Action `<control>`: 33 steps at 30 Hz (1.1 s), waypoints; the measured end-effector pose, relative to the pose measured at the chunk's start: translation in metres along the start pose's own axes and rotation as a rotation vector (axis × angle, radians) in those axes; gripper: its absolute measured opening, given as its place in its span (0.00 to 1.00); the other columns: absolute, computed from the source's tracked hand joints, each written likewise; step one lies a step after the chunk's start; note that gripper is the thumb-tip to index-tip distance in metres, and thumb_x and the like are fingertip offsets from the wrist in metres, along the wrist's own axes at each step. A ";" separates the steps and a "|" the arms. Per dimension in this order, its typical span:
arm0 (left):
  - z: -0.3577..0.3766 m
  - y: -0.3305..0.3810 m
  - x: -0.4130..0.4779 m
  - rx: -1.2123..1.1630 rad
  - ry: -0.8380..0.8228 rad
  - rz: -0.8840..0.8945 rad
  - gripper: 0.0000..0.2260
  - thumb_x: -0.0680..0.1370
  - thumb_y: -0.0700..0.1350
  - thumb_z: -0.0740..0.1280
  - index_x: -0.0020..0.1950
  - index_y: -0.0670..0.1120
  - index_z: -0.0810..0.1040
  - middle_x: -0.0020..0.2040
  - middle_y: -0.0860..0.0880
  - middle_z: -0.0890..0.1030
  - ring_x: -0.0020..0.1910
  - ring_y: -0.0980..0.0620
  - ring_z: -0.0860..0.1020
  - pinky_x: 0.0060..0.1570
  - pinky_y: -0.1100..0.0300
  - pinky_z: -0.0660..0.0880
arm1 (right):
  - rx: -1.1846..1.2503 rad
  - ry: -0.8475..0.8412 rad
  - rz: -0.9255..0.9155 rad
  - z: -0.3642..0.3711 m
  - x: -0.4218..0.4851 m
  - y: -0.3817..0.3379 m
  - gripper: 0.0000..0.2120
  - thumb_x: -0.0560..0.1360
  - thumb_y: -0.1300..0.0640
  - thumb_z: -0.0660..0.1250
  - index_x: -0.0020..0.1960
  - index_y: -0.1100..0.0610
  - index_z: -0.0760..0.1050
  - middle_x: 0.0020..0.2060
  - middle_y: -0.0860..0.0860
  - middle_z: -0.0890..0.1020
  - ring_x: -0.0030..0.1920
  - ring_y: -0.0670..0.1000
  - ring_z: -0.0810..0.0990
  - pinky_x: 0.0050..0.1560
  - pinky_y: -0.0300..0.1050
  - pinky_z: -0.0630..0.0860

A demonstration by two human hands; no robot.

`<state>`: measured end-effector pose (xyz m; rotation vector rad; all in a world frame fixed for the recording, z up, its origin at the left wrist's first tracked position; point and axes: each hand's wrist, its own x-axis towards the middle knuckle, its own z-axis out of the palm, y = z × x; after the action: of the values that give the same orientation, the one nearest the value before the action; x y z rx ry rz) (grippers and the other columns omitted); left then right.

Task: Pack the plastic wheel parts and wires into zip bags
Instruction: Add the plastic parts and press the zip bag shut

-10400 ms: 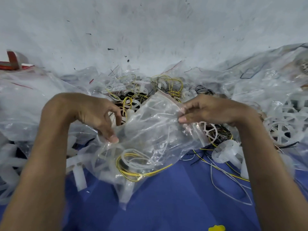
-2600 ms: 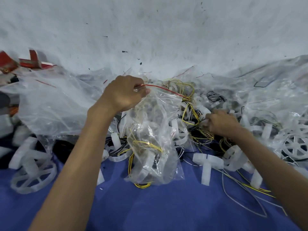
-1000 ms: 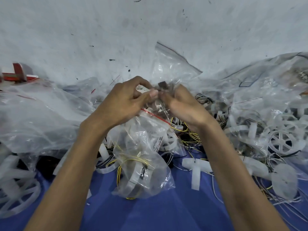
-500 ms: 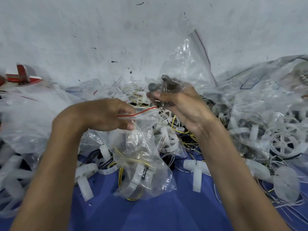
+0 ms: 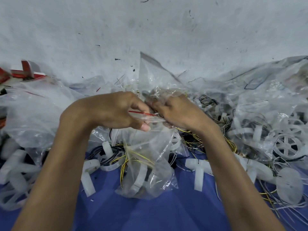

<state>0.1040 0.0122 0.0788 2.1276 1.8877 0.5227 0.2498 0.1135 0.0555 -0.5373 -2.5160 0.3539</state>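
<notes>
You are filling the zip bag, whose bottom rests on the blue surface. Your left grip pinches its red-lined mouth, and your right grip clutches a crumpled packet there. The next move is probably to push the packet inside, then seal.

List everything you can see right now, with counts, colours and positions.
zip bag: one, clear with red strip, centre, partly filled
small bag: one, clear, dark contents, at zip bag's mouth
loose wheel parts: many, white, heaped left and right
wires: many, yellow, black, white, tangled among parts
large bags: several, clear, left and right
mat: one, blue, underneath
red object: one, far left, blurred
left hand: pinches zip bag's mouth
right hand: grips small bag
</notes>
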 end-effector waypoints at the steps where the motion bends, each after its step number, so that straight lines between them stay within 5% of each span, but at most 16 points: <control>1: -0.001 -0.002 -0.001 -0.015 -0.008 0.002 0.03 0.69 0.56 0.71 0.39 0.59 0.82 0.39 0.57 0.82 0.41 0.56 0.79 0.48 0.55 0.73 | 0.029 -0.066 0.012 -0.004 -0.002 0.005 0.19 0.80 0.59 0.59 0.30 0.57 0.73 0.22 0.42 0.75 0.27 0.31 0.73 0.31 0.23 0.64; 4: -0.004 -0.005 -0.004 -0.059 -0.031 0.031 0.05 0.69 0.57 0.70 0.39 0.58 0.81 0.40 0.52 0.82 0.44 0.49 0.79 0.49 0.49 0.73 | 0.074 -0.356 0.106 -0.016 -0.008 0.011 0.10 0.77 0.63 0.62 0.38 0.62 0.76 0.26 0.47 0.78 0.25 0.35 0.74 0.26 0.25 0.66; 6: -0.003 -0.003 -0.003 -0.082 -0.040 0.069 0.06 0.69 0.57 0.69 0.39 0.57 0.81 0.37 0.54 0.81 0.39 0.54 0.78 0.43 0.55 0.72 | -0.011 -0.440 0.134 -0.017 -0.009 0.015 0.07 0.75 0.62 0.63 0.48 0.61 0.79 0.39 0.53 0.83 0.36 0.42 0.79 0.36 0.34 0.74; 10: -0.002 -0.002 0.001 -0.104 0.012 0.112 0.06 0.70 0.55 0.70 0.40 0.54 0.83 0.35 0.53 0.80 0.37 0.53 0.77 0.40 0.61 0.70 | -0.077 -0.315 0.157 -0.018 -0.007 0.015 0.07 0.70 0.58 0.68 0.46 0.60 0.81 0.43 0.54 0.84 0.42 0.54 0.81 0.41 0.42 0.78; 14: -0.008 -0.010 -0.004 -0.123 0.162 0.075 0.13 0.65 0.62 0.67 0.40 0.55 0.81 0.39 0.52 0.81 0.39 0.55 0.79 0.43 0.60 0.73 | 0.373 -0.019 0.055 -0.034 -0.009 0.013 0.14 0.70 0.62 0.71 0.52 0.49 0.75 0.44 0.47 0.82 0.30 0.51 0.81 0.29 0.41 0.78; 16: -0.011 -0.013 -0.006 -0.119 0.216 0.074 0.13 0.65 0.63 0.66 0.37 0.55 0.79 0.36 0.53 0.80 0.34 0.62 0.76 0.36 0.72 0.69 | 0.506 0.070 0.009 -0.038 -0.012 0.012 0.08 0.74 0.61 0.69 0.52 0.52 0.76 0.38 0.48 0.81 0.25 0.48 0.75 0.27 0.40 0.72; 18: -0.013 -0.015 -0.009 -0.097 0.234 0.082 0.11 0.66 0.63 0.64 0.36 0.58 0.79 0.34 0.54 0.78 0.32 0.63 0.73 0.31 0.76 0.65 | 0.424 0.014 0.019 -0.038 -0.015 0.010 0.05 0.77 0.57 0.65 0.47 0.56 0.79 0.30 0.45 0.80 0.25 0.44 0.72 0.28 0.36 0.70; 21: -0.013 -0.017 -0.008 -0.113 0.277 0.123 0.12 0.68 0.61 0.64 0.37 0.54 0.80 0.35 0.55 0.80 0.32 0.61 0.74 0.32 0.74 0.66 | 0.310 -0.059 0.028 -0.040 -0.018 0.008 0.17 0.74 0.45 0.64 0.39 0.57 0.82 0.22 0.42 0.77 0.25 0.34 0.72 0.29 0.26 0.67; 25: -0.007 -0.021 0.000 -0.200 0.365 0.129 0.12 0.69 0.54 0.66 0.38 0.46 0.78 0.33 0.52 0.82 0.33 0.63 0.77 0.35 0.76 0.67 | 0.102 -0.032 0.041 -0.041 -0.015 0.013 0.21 0.60 0.33 0.66 0.37 0.50 0.77 0.36 0.44 0.80 0.39 0.41 0.76 0.42 0.36 0.72; 28: -0.004 -0.027 0.003 -0.195 0.430 0.093 0.14 0.68 0.55 0.66 0.40 0.44 0.79 0.36 0.51 0.81 0.37 0.62 0.78 0.38 0.76 0.69 | -0.069 -0.157 0.115 -0.036 -0.014 0.033 0.19 0.63 0.35 0.68 0.41 0.49 0.72 0.55 0.45 0.72 0.58 0.46 0.66 0.55 0.45 0.63; 31: -0.004 -0.038 0.007 -0.134 0.472 0.052 0.16 0.67 0.60 0.65 0.42 0.48 0.80 0.42 0.51 0.79 0.42 0.59 0.77 0.46 0.69 0.70 | 0.048 -0.111 0.210 -0.031 -0.013 0.048 0.25 0.62 0.33 0.63 0.47 0.52 0.70 0.56 0.50 0.76 0.56 0.49 0.73 0.55 0.46 0.68; 33: -0.003 -0.048 0.009 -0.129 0.452 -0.027 0.16 0.67 0.63 0.63 0.42 0.53 0.79 0.44 0.53 0.79 0.46 0.56 0.78 0.51 0.60 0.72 | 0.373 0.020 0.240 -0.028 -0.011 0.052 0.21 0.65 0.39 0.67 0.47 0.54 0.68 0.45 0.52 0.82 0.47 0.51 0.81 0.49 0.48 0.76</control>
<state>0.0604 0.0269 0.0623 2.0192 2.0283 1.1681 0.2900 0.1586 0.0552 -0.6850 -2.2903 0.8805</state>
